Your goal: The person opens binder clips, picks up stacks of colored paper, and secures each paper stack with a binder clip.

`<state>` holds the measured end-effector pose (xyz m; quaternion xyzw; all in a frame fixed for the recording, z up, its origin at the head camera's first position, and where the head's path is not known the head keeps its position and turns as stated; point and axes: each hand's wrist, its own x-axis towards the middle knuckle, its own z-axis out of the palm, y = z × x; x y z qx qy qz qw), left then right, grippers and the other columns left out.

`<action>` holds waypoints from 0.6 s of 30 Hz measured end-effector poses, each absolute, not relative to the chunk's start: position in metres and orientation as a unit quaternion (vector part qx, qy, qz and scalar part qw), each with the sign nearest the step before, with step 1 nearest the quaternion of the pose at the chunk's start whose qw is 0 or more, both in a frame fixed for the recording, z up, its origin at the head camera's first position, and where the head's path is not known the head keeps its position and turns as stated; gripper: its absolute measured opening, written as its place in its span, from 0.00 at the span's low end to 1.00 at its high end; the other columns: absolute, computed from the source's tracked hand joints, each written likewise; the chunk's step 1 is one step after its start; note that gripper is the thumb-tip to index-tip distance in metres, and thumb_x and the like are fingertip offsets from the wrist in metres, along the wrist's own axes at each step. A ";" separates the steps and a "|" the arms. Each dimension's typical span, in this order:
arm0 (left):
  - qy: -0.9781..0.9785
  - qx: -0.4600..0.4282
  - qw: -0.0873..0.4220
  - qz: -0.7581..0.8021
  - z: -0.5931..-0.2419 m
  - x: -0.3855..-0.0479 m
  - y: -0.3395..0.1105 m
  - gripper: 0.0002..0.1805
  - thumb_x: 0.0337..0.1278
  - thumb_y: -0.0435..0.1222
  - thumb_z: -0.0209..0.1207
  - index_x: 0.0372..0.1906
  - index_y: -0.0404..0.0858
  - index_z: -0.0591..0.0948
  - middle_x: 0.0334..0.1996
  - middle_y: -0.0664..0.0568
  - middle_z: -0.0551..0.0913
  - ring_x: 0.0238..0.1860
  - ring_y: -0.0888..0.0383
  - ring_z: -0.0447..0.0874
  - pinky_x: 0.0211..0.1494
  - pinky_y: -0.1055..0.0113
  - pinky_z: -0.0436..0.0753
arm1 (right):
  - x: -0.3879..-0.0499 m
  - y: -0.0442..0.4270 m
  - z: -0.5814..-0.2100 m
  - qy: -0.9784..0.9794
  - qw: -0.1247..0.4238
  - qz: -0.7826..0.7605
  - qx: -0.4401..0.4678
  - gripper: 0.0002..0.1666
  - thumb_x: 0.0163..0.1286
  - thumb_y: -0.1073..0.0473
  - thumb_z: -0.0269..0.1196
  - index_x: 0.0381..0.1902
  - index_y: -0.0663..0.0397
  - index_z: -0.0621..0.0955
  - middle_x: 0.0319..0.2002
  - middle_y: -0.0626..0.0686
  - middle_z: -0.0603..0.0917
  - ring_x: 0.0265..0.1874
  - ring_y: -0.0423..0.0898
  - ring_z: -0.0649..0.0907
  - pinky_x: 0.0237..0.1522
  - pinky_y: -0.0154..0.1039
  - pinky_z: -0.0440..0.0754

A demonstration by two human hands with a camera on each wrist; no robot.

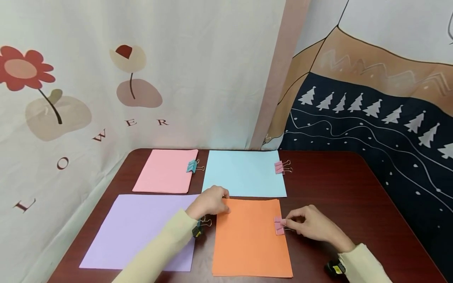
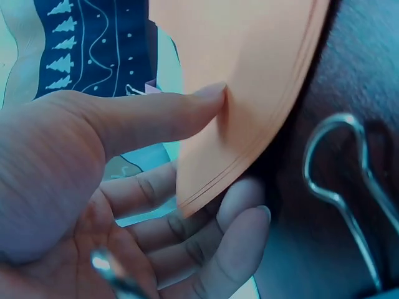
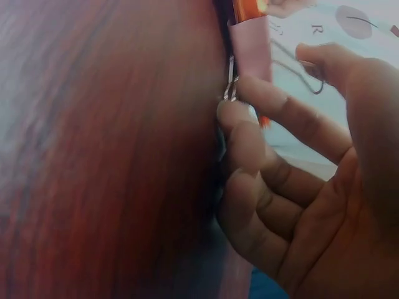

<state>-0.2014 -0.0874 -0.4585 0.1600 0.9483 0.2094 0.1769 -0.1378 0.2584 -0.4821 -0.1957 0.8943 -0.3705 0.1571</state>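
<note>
A stack of orange paper (image 1: 251, 243) lies on the table in front of me. My left hand (image 1: 211, 202) pinches its far left corner, with the thumb on top and fingers underneath, as the left wrist view shows; that corner bends up. At the stack's right edge sits a pink binder clip (image 1: 279, 226). My right hand (image 1: 313, 223) has its thumb and index finger at this clip. In the right wrist view the index fingertip touches the clip (image 3: 252, 53) near its wire handles, and the thumb is beside one wire loop.
Purple paper (image 1: 141, 232) lies to the left, its binder clip (image 1: 203, 222) partly behind my left wrist. Farther back are pink paper (image 1: 164, 171) with a teal binder clip (image 1: 192, 166) and light blue paper (image 1: 244, 173) with another pink clip (image 1: 279, 168). Printed curtains hang behind the table (image 1: 329, 177).
</note>
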 end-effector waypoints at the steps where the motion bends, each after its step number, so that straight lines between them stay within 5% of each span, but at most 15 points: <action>1: 0.950 0.158 0.174 0.203 -0.459 -0.200 -0.087 0.14 0.49 0.42 0.77 0.38 0.43 0.84 0.41 0.49 0.85 0.34 0.54 0.76 0.38 0.60 0.76 | -0.137 0.259 -0.483 0.895 0.154 -0.368 -0.199 0.11 0.73 0.41 0.64 0.32 0.31 0.88 0.17 0.41 0.80 0.16 0.36 0.78 0.21 0.34 0.78; 11: 0.965 0.166 0.119 0.162 -0.457 -0.193 -0.089 0.21 0.43 0.45 0.80 0.40 0.43 0.83 0.36 0.52 0.81 0.35 0.56 0.76 0.39 0.58 0.78 | -0.140 0.261 -0.484 0.904 0.132 -0.345 -0.214 0.12 0.73 0.36 0.63 0.37 0.30 0.87 0.19 0.39 0.80 0.18 0.34 0.75 0.22 0.31 0.74; 18: 0.956 0.142 0.067 0.249 -0.460 -0.195 -0.100 0.22 0.55 0.48 0.74 0.49 0.41 0.83 0.40 0.49 0.84 0.35 0.56 0.80 0.39 0.60 0.79 | -0.150 0.271 -0.480 0.929 0.055 -0.312 -0.194 0.17 0.71 0.37 0.65 0.46 0.37 0.87 0.33 0.38 0.82 0.29 0.33 0.78 0.32 0.31 0.78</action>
